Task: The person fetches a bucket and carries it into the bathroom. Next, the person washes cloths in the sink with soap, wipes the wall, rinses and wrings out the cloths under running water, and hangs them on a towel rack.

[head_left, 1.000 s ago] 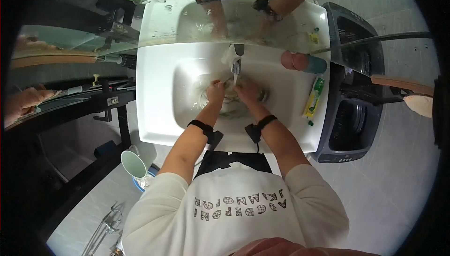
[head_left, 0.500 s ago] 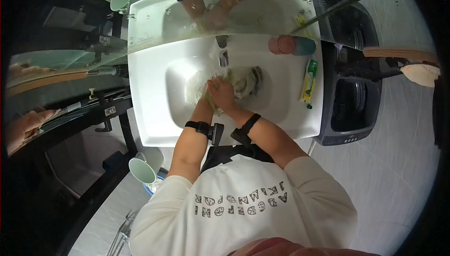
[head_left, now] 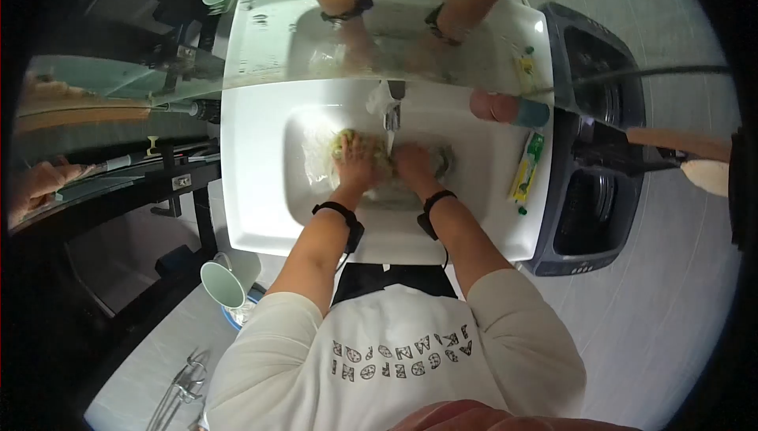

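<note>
A crumpled yellow-green bundle [head_left: 344,144] lies in the white sink basin [head_left: 296,194], wet and partly under my left hand [head_left: 355,164]. The fingers of that hand curl over it from above. Left of it spreads a clear, shiny sheet [head_left: 317,155] that looks like plastic film or wet thin fabric. My right hand [head_left: 410,166] is apart from the left, right of the faucet [head_left: 392,117], and smeared by motion. Beside it is a dark-and-pale crumpled piece [head_left: 442,161]; whether the right fingers grip anything is hidden. Water appears to run from the faucet.
A pink-and-teal bottle [head_left: 509,107] lies on the sink's back right ledge, with a green-and-yellow tube [head_left: 527,166] in front of it. A mirror [head_left: 426,52] stands behind the sink. A dark grey washing machine [head_left: 584,218] is at the right, a pale green bucket [head_left: 225,282] on the lower left.
My hands, close together under the faucet before, have moved apart, the left one onto the yellow-green bundle and the right one towards the right. The camera view has shifted slightly.
</note>
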The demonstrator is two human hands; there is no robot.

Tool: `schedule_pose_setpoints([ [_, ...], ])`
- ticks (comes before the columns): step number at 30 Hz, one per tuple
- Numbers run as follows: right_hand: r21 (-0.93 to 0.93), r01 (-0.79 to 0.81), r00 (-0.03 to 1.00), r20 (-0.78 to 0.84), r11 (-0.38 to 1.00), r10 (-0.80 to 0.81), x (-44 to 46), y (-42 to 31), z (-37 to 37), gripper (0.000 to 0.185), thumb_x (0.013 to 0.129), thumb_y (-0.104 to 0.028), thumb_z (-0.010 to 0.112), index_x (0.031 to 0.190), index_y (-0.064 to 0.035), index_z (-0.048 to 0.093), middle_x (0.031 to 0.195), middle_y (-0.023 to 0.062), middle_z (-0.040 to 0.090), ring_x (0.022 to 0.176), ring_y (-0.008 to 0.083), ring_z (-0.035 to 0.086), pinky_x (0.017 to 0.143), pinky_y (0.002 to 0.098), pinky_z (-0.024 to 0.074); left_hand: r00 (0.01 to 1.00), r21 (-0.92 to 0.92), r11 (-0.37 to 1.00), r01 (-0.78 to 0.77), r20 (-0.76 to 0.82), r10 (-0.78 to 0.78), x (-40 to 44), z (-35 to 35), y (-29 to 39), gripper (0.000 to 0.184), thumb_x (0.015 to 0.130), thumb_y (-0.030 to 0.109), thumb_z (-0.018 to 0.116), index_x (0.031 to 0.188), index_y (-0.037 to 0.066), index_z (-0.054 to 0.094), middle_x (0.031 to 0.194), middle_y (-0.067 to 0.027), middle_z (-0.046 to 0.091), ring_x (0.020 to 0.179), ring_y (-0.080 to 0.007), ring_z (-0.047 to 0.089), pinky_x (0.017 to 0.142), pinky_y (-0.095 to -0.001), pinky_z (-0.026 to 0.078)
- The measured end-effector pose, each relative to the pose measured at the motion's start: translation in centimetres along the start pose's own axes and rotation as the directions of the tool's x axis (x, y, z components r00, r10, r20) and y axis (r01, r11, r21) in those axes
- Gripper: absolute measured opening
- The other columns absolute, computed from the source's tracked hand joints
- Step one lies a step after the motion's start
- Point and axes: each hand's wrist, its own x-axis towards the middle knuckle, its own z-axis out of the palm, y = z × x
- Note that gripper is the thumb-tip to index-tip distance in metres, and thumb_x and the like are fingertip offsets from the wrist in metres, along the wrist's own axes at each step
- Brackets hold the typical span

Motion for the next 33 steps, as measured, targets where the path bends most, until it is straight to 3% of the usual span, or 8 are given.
schedule_pose_setpoints([
  [3, 0.763, -0.177, 0.805, -0.251, 0.622, 0.537, 1.3, 1.8, 2.9, 0.038, 0.081, -0.029, 0.057, 0.102, 0.0032, 0.055, 0.1, 0.0161, 0.058, 0.094, 0.0309, 0.054, 0.081, 0.0404, 0.0417, 0.99, 0.066, 0.997, -0.051, 0.132, 0.042, 0.4, 2.8, -0.4, 0.066, 0.078, 0.039, 0.056, 0.137, 0.023, 0.029, 0.144, -0.0073, 0.021, 0.134, -0.0308, 0.014, 0.105, -0.0514, 0.018],
  [6, 0.298, -0.285, 0.875, -0.305, 0.911, 0.374, -2.2, 0.6, -3.4, 0.037, 0.081, -0.026, 0.057, 0.103, 0.003, 0.055, 0.095, 0.0137, 0.058, 0.093, 0.0273, 0.055, 0.081, 0.0379, 0.0416, 0.997, -0.476, 0.878, 0.047, -0.029, -0.068, 4.6, 7.6, -2.8, 0.058, 0.082, 0.043, 0.051, 0.131, 0.017, 0.037, 0.138, -0.0076, 0.034, 0.128, -0.0277, 0.029, 0.102, -0.0438, 0.028],
  [7, 0.619, -0.127, 0.944, -0.164, 0.775, 0.285, -2.5, 0.7, -5.2, 0.037, 0.079, -0.024, 0.057, 0.105, 0.0031, 0.054, 0.091, 0.0114, 0.058, 0.091, 0.0244, 0.054, 0.079, 0.0356, 0.0418, 0.997, -0.485, 0.874, 0.041, -0.039, -0.068, 3.7, 4.9, -1.7, 0.058, 0.082, 0.043, 0.051, 0.131, 0.017, 0.037, 0.138, -0.0076, 0.034, 0.128, -0.0277, 0.029, 0.102, -0.0438, 0.028],
  [9, 0.85, -0.009, 0.99, -0.065, 0.527, 0.122, -4.4, 0.2, -8.0, 0.037, 0.078, -0.021, 0.058, 0.106, 0.0032, 0.053, 0.088, 0.009, 0.057, 0.089, 0.0215, 0.054, 0.077, 0.0333, 0.042, 0.79, -0.837, -0.239, 0.492, 0.545, -0.28, -0.2, -2.7, 1.0, 0.053, 0.084, 0.044, 0.05, 0.124, 0.01, 0.043, 0.127, -0.0083, 0.045, 0.12, -0.0254, 0.039, 0.096, -0.04, 0.037],
  [12, 0.959, 0.229, 0.973, -0.232, -0.164, 0.004, -8.9, -0.5, -10.5, 0.037, 0.076, -0.018, 0.059, 0.106, 0.0028, 0.052, 0.085, 0.006, 0.056, 0.084, 0.0175, 0.054, 0.074, 0.0297, 0.0426, 0.786, -0.355, -0.745, 0.565, 0.507, 0.354, 0.6, -1.8, 0.3, 0.046, 0.084, 0.043, 0.054, 0.115, 0.009, 0.051, 0.113, -0.0124, 0.053, 0.101, -0.0265, 0.052, 0.09, -0.0443, 0.042],
  [20, 0.605, -0.239, 0.971, 0.135, -0.759, -0.197, -9.6, 2.7, -14.2, 0.03, 0.078, -0.013, 0.056, 0.105, -0.0008, 0.054, 0.101, 0.0104, 0.059, 0.093, 0.0203, 0.057, 0.081, 0.0331, 0.0459, 0.743, -0.51, -0.55, 0.662, 0.547, 0.386, 0.4, -2.6, 1.1, 0.043, 0.082, 0.048, 0.055, 0.102, 0.01, 0.057, 0.091, -0.0082, 0.06, 0.074, -0.0224, 0.061, 0.067, -0.0357, 0.053],
  [27, 0.877, -0.082, 0.981, -0.013, -0.474, -0.194, -1.7, 3.4, -8.5, 0.029, 0.08, -0.022, 0.061, 0.102, -0.0047, 0.053, 0.099, 0.0064, 0.055, 0.093, 0.0193, 0.054, 0.083, 0.0319, 0.0447, 0.704, -0.647, -0.364, 0.67, 0.398, 0.588, -1.6, -2.9, 0.6, 0.031, 0.087, 0.032, 0.055, 0.107, 0.007, 0.054, 0.096, -0.0066, 0.061, 0.079, -0.017, 0.061, 0.058, -0.0334, 0.052],
  [33, 0.597, -0.519, 0.831, 0.183, -0.612, -0.526, -2.9, 1.4, -9.4, 0.039, 0.079, -0.03, 0.065, 0.107, -0.0056, 0.053, 0.1, 0.0059, 0.057, 0.091, 0.019, 0.056, 0.078, 0.0329, 0.0475, 0.771, -0.716, -0.407, 0.567, 0.289, 0.567, -3.0, -3.5, 1.0, 0.03, 0.087, 0.019, 0.056, 0.113, 0.006, 0.049, 0.104, -0.0079, 0.058, 0.084, -0.0188, 0.06, 0.07, -0.0314, 0.052],
])
